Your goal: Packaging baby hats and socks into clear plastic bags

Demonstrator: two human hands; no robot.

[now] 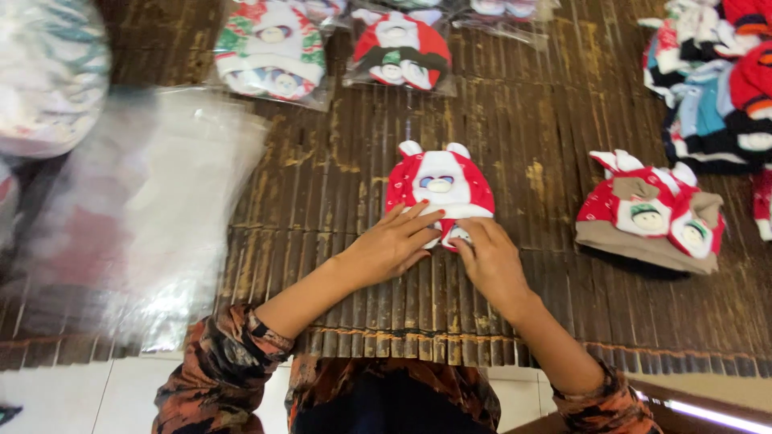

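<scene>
A small red and white baby hat [440,186] with two white ears and a face patch lies flat on a brown bamboo mat [515,128], in the middle of the view. My left hand [392,243] presses its lower left edge with fingers spread. On the hat's lower right edge rests my right hand [492,261], its fingertips pinching the folded rim. Both wrists come up from the near edge, in orange and black patterned sleeves.
A pile of clear plastic bags [137,209] lies at the left. Two bagged hats [273,48] [400,50] sit at the back. A stack of similar hats [647,219] lies right, with more hats [716,88] at the far right. White tile floor [72,398] borders the mat's near edge.
</scene>
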